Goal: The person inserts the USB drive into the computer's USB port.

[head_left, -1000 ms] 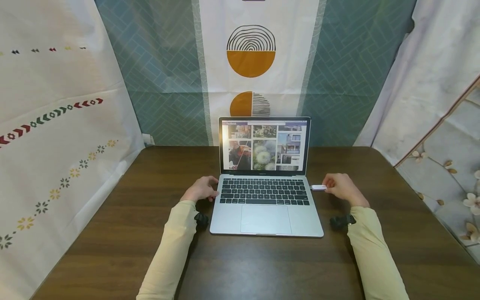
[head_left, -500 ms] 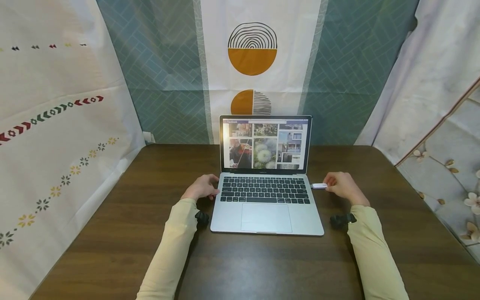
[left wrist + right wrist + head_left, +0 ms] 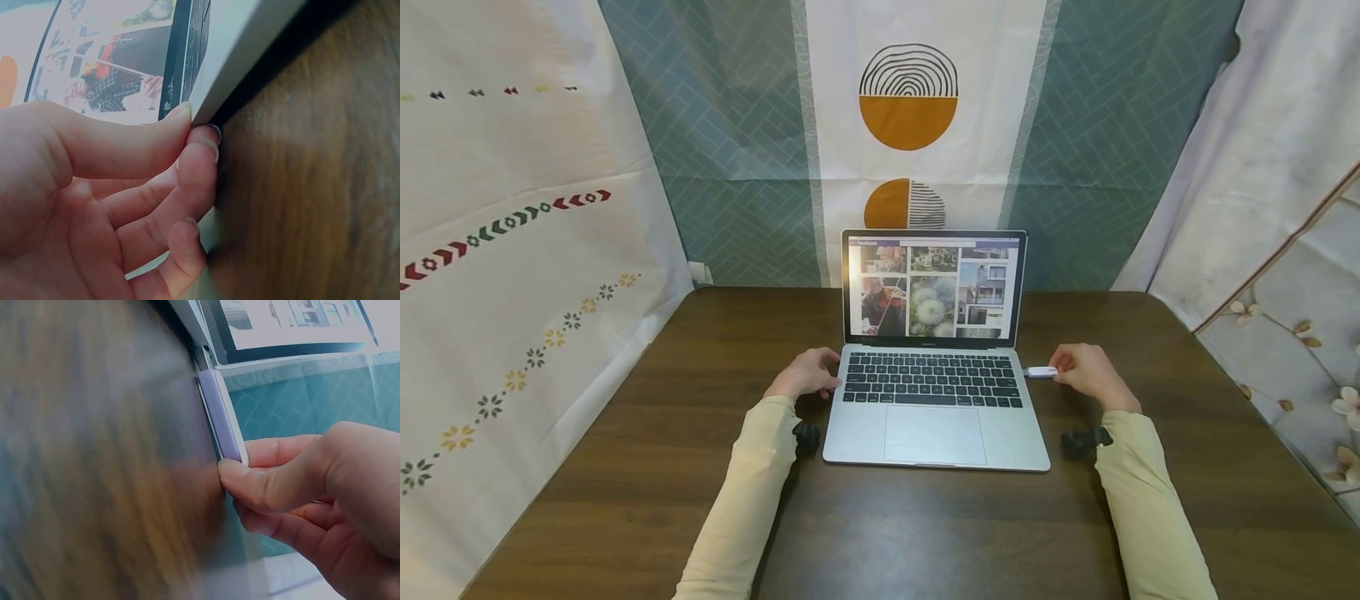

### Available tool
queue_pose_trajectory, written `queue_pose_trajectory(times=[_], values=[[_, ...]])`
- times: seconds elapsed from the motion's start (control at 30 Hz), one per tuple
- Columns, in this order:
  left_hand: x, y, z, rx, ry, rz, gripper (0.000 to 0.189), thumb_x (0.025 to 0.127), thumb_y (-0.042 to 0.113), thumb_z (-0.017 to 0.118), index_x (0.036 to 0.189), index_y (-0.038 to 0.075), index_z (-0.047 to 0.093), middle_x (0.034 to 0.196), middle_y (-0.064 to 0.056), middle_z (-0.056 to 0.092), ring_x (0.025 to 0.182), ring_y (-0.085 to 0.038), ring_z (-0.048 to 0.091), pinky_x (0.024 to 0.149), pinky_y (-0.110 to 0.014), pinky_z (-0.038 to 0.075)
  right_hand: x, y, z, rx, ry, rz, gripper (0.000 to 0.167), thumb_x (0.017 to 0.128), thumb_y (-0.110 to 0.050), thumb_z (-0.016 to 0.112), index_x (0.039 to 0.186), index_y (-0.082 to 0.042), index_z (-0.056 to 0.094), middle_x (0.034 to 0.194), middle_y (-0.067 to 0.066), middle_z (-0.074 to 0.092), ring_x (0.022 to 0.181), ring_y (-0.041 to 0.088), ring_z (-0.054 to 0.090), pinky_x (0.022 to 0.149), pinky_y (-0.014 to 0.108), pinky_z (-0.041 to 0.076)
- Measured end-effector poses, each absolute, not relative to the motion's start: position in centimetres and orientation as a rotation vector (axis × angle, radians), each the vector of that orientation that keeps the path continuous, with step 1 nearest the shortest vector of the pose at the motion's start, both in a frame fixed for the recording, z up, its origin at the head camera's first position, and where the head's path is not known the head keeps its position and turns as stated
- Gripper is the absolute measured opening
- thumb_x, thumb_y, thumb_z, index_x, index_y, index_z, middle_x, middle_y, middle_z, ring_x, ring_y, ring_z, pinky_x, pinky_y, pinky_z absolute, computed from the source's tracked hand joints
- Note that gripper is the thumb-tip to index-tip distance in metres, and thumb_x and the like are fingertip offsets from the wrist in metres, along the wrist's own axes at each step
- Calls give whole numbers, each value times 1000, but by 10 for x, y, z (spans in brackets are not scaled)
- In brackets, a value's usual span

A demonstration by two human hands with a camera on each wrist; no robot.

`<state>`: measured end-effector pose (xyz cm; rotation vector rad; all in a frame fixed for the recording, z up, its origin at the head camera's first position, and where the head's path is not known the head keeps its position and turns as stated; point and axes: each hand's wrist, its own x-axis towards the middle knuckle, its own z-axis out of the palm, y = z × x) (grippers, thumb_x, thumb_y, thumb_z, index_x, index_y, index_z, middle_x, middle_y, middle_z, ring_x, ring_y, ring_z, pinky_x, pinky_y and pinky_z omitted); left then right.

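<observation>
An open silver laptop (image 3: 857, 437) sits on the brown table, its lit screen (image 3: 934, 287) filled with photos. At its left side, my left hand (image 3: 806, 374) pinches the edge: in the left wrist view the thumb (image 3: 134, 145) lies at the top of the edge and curled fingertips (image 3: 203, 159) sit beneath it. A white USB stick (image 3: 1040, 372) projects from the laptop's right side. My right hand (image 3: 1092, 377) pinches its outer end between thumb and fingers. In the right wrist view the stick (image 3: 220, 415) has a purplish face, and its inner end meets the laptop's side.
Dark bands with small devices (image 3: 1078, 443) sit at both wrists, close beside the laptop's front corners. The wooden table (image 3: 925, 533) extends around the laptop. A patterned green and white cloth (image 3: 737, 167) hangs behind, and pale printed cloths (image 3: 535, 250) hang at both sides.
The head view has shifted slightly, moving the whole scene a little right and up in the picture. Both hands keep their grip, and the stick stays at the laptop's side.
</observation>
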<state>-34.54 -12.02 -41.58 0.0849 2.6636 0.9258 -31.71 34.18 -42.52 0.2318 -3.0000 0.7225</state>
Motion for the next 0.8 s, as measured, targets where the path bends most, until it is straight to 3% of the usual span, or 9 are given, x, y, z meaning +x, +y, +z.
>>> queue_pose_trajectory(times=[0.8], values=[[-346, -121, -416, 75, 2651, 918, 49, 89, 15, 68, 135, 6, 51, 86, -11, 66, 68, -19, 62, 80, -40, 48, -319, 339, -426, 221, -2984, 754, 10, 81, 0, 71, 90, 2, 67, 80, 16, 65, 71, 23, 56, 64, 29, 46]])
